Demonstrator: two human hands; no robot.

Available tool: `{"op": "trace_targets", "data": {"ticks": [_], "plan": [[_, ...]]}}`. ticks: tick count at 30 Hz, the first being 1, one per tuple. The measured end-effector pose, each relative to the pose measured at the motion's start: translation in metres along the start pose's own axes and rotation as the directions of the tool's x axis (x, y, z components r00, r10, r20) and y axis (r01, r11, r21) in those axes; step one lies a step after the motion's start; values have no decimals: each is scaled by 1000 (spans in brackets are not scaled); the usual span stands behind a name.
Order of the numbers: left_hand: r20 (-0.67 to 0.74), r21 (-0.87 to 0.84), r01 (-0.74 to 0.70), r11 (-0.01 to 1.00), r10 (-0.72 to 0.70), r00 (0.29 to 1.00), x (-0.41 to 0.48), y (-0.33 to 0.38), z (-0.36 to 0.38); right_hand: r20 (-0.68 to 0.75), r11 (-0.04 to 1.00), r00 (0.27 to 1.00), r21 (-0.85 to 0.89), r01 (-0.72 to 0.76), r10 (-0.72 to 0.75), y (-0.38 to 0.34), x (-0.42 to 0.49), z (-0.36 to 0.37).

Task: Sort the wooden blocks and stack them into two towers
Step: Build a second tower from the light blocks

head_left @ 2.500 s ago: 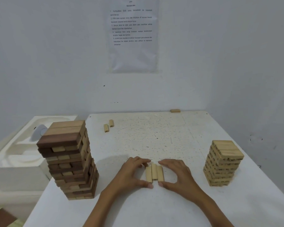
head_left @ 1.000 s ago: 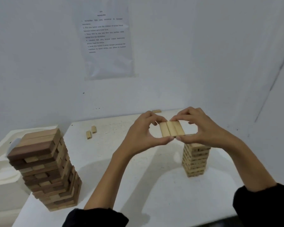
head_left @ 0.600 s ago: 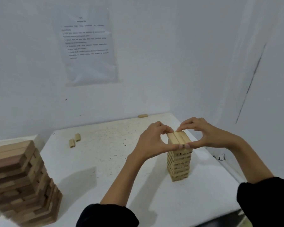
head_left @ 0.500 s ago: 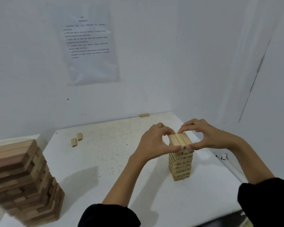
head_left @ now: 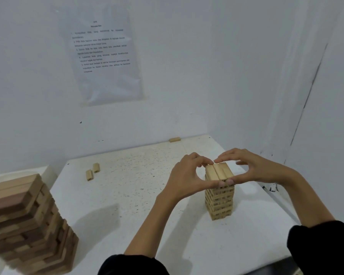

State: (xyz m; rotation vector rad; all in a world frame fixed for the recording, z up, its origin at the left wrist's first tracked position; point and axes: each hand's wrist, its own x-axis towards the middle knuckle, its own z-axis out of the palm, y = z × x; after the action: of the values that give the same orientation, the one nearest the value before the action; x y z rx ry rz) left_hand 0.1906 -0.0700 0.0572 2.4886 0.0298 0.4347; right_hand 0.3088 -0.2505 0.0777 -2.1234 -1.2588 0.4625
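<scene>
- Far to the left of the light tower [head_left: 219, 201], at the table's near left corner, stands a taller tower of mixed dark and pale blocks [head_left: 28, 225]. It is blurred, and its layers sit twisted out of line.
- Behind that, further left of the light tower, the corner of a white foam piece [head_left: 50, 171] shows beside the table [head_left: 127, 205].
- Two small loose blocks [head_left: 92, 171] lie close together on the table, left of the light tower and further back.
- A printed sheet [head_left: 105, 56] hangs on the wall above and left of the light tower; its text is too blurred to read.
- One single block [head_left: 174, 139] lies at the table's back edge, behind and left of the light tower.
- The left hand [head_left: 184, 181] is just left of the light tower's top. Its forefinger curls over the far end of a row of three blocks [head_left: 218, 171] and its thumb presses the near end, pinching the row.
- The row of three blocks lies flat at the very top of the light tower, side by side. Whether it already rests on the layer below cannot be told, since the thumbs cover the seam.
- The right hand [head_left: 252, 169] is just right of the tower's top and mirrors the left hand, forefinger at the far end and thumb at the near end, pinching the same row. The two forefingers nearly meet.
- Black sleeves [head_left: 322, 241] cover both forearms at the lower edge.
</scene>
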Motion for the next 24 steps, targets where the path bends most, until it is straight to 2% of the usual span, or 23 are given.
{"op": "trace_targets", "data": {"ticks": [4,8,13,17,20,24], "plan": [[-47,-57,24,998,-27,999,-3,-1,-4,-51,1000,999,-4,-4,4,-3,-4,-6],[-168,-179,36,983,-67,983,-5,-11,-18,-219,1000,976,7,-3,4,-20,3,-10],[-314,-220,23,975,-93,945,-4,-25,-45,-423,998,906,-49,-46,21,-61,37,9],[-429,-223,48,974,-143,892,-5,-44,-65,-529,996,848,-78,-46,-3,-97,75,46],[-498,-251,125,960,-238,834,-10,-72,-72,-582,996,813,-60,-65,18,-103,112,87],[-544,-287,284,915,-400,738,-17,-122,-63,-535,981,831,-19,-191,152,-81,161,143]]}}
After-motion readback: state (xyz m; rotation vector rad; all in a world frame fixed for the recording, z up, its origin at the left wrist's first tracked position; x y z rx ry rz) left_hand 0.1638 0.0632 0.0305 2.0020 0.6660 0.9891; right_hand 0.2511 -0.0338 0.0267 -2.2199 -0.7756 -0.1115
